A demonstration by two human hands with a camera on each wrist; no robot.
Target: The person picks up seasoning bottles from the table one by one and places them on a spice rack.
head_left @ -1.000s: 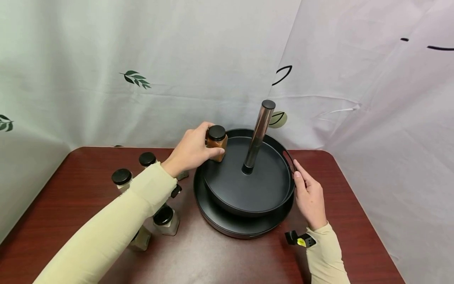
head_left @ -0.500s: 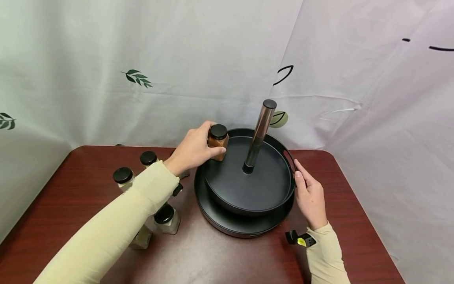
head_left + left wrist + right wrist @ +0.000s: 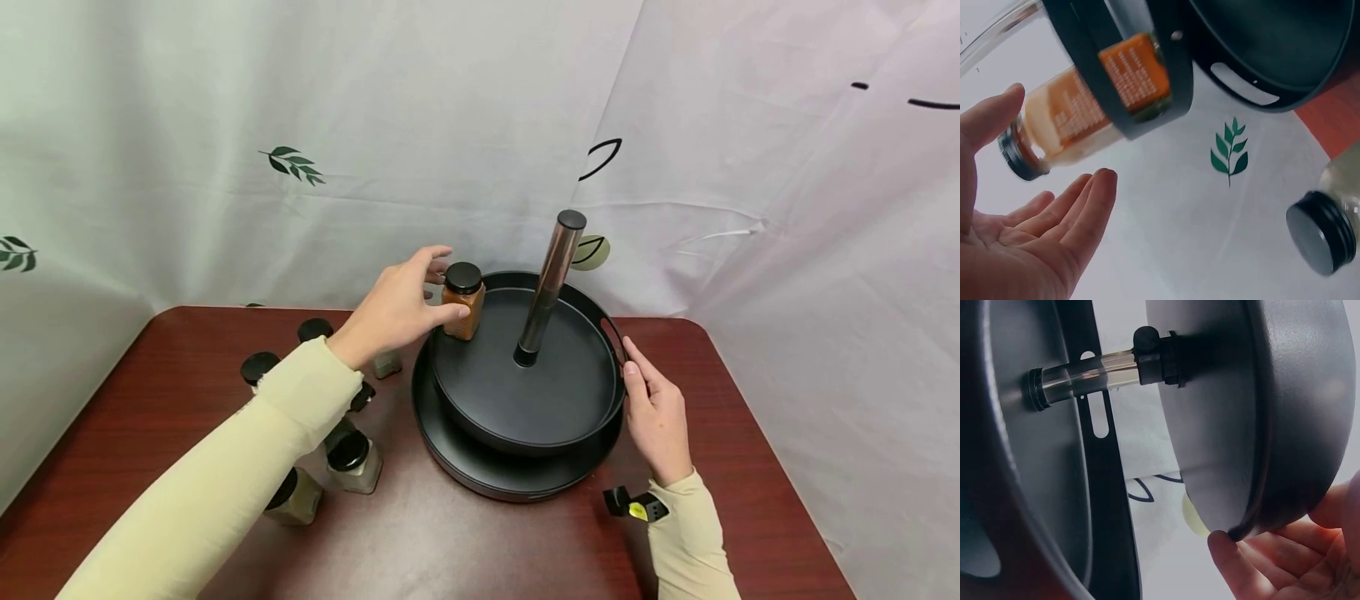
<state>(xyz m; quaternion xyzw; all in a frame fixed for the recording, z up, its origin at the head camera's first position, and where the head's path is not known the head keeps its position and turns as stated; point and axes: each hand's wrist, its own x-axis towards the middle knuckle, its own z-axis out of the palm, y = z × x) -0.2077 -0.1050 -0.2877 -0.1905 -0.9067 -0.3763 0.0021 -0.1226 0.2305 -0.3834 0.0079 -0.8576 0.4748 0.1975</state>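
A jar of orange-brown spice (image 3: 465, 319) with a black lid stands upright at the left edge of the upper tier (image 3: 517, 408) of a black two-tier round tray. Around it my left hand (image 3: 399, 302) is spread, thumb in front and fingers behind. The left wrist view shows a gap between that hand (image 3: 1035, 244) and the jar (image 3: 1072, 112), whose base sits inside the tray wall. At the tray's right side my right hand (image 3: 657, 417) pinches the upper tier's rim by the handle slot, also seen in the right wrist view, where its fingertips (image 3: 1225, 547) touch the rim.
Several more black-lidded spice jars, such as this pale one (image 3: 357, 469), stand left of the tray, partly behind the left sleeve. A tall centre post (image 3: 551, 287) rises from the tray. A white leaf-printed cloth (image 3: 450, 150) hangs behind the brown table (image 3: 450, 558).
My left hand has loosened its grip on the jar and drawn slightly left, fingers spreading. The jar stays on the upper tier. My right hand has kept its place on the rim.
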